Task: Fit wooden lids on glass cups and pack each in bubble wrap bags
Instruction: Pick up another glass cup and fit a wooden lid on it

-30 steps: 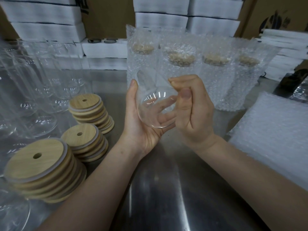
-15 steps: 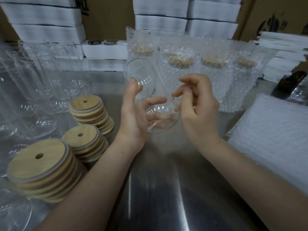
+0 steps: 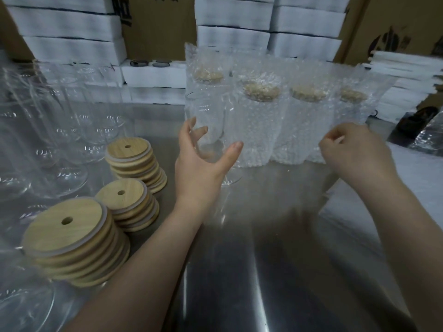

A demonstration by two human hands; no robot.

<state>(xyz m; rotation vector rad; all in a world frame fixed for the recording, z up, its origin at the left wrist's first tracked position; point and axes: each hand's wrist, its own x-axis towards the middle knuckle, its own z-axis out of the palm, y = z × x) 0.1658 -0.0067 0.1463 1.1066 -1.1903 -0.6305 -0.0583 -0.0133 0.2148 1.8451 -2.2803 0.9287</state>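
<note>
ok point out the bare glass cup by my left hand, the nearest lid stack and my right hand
glass cup (image 3: pixel 209 111), head view, upper side wall
nearest lid stack (image 3: pixel 60 238), head view, top lid's face
right hand (image 3: pixel 354 152), head view, back of hand

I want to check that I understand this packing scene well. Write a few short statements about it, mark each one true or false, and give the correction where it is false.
1. Three stacks of wooden lids stand on the table, to the left of the left hand. True.
2. The glass cup at the left hand already carries a lid. False: its mouth is open and no lid is on it.
3. Four lidded cups in bubble wrap bags stand in a row behind the hands. True.
4. The wooden lids are solid, without any hole. False: the top lid of each stack shows a small hole.
5. The table is made of wood. False: its top is shiny metal.
</note>
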